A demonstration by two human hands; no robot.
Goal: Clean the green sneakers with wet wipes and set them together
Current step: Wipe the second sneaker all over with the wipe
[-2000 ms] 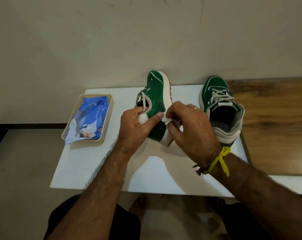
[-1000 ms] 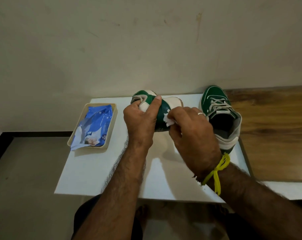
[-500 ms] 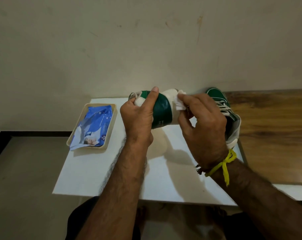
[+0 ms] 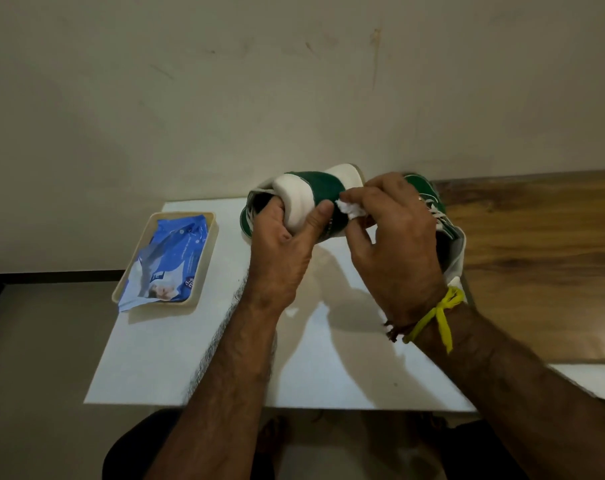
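We note a blue wet wipes pack (image 4: pixel 166 261) lying in a cream tray (image 4: pixel 209 252) at the left of the white surface (image 4: pixel 176 358); white print runs across the pack, but it is too small and blurred for us to read, and the light marking on the heel of the held shoe is likewise illegible. We see the left hand (image 4: pixel 280 254) gripping one green sneaker (image 4: pixel 320 188) by its heel, fingers tucked into the opening and thumb pressed across the white heel patch, the shoe lifted off the surface and turned on its side. The right hand (image 4: pixel 394 244) pinches a small crumpled wet wipe (image 4: pixel 351 209) between thumb and fingertips, held against the green side of that sneaker. A yellow string (image 4: pixel 439 313) is tied round the right wrist. The second green sneaker (image 4: pixel 443 226) stands on the surface just behind the right hand, largely hidden by it, beside a wooden top (image 4: pixel 543 258). Both forearms reach forward from the lower edge of view.
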